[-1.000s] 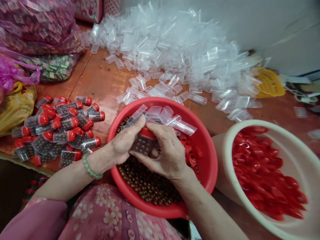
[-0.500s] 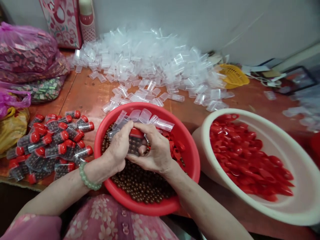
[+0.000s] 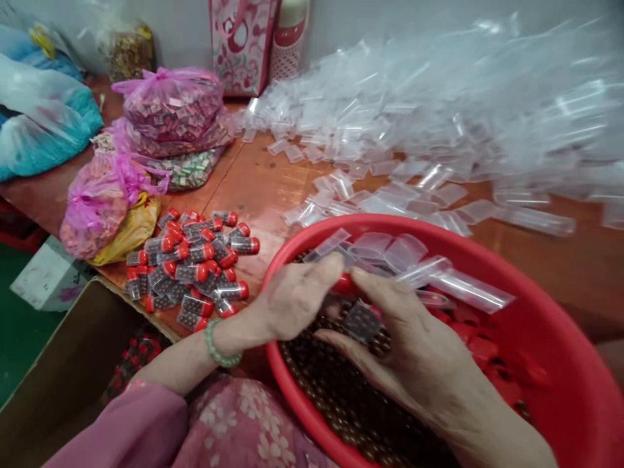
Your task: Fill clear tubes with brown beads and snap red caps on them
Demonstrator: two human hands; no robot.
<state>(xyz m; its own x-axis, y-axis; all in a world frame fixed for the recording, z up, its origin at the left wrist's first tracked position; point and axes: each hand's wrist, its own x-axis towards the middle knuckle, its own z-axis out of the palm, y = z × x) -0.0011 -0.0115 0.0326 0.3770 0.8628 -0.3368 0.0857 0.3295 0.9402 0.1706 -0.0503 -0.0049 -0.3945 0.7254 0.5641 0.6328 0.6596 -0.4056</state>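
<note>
Over the red basin (image 3: 312, 242), my left hand (image 3: 297, 296) is closed, its fingertips at the red cap of a small container. My right hand (image 3: 414, 338) curls around that clear container (image 3: 363, 322), which shows dark beads inside and a red cap (image 3: 344, 282). The hands almost meet at the cap. Brown beads (image 3: 351, 396) lie in the basin below, with clear sleeves (image 3: 370, 247) at its far side and red pieces (image 3: 482, 344) at the right. Filled, red-capped containers (image 3: 195, 266) are heaped on the table, left of the basin.
Many clear sleeves (image 3: 414, 117) are piled along the wall. Pink bags (image 3: 170, 107), a yellow bag (image 3: 131, 227) and a blue bag (image 3: 49, 123) stand at the left. A cardboard box (image 3: 73, 351) is below the table edge, near my left forearm.
The view has swung left, bringing the cardboard box and blue bag into sight, while the white basin has left it. Both hands remain at the capped container.
</note>
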